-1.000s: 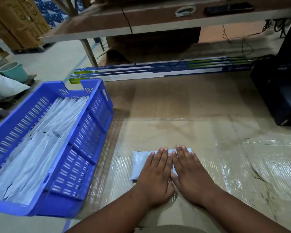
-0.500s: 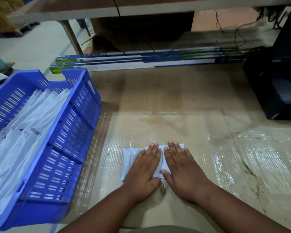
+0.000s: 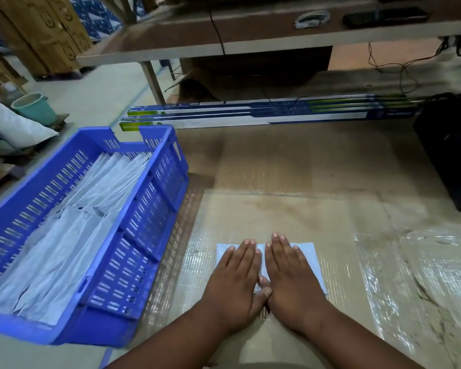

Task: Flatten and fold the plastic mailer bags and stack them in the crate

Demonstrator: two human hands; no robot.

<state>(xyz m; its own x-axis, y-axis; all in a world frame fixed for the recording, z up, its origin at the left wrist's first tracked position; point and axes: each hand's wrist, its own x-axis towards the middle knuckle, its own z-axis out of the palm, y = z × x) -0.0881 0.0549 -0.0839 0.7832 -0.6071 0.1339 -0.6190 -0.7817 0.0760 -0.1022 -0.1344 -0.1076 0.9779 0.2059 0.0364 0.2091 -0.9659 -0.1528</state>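
Note:
A folded pale grey mailer bag (image 3: pixel 308 251) lies flat on the cardboard-covered floor in front of me. My left hand (image 3: pixel 236 280) and my right hand (image 3: pixel 290 275) press down on it side by side, fingers straight, thumbs touching; most of the bag is hidden under them. To the left stands a blue slotted plastic crate (image 3: pixel 133 225) holding several flattened grey mailer bags (image 3: pixel 72 230) laid lengthwise.
Long blue-and-white boxes (image 3: pixel 250 115) lie across the floor beyond the cardboard, under a brown table (image 3: pixel 171 41). A black unit (image 3: pixel 453 155) stands at the right edge. A green bucket (image 3: pixel 33 107) and a white sack (image 3: pixel 14 126) sit at the far left.
Both hands stay flat on the folded bag. The right hand has slid further right over it, and more of the bag's right side shows. The camera view has shifted.

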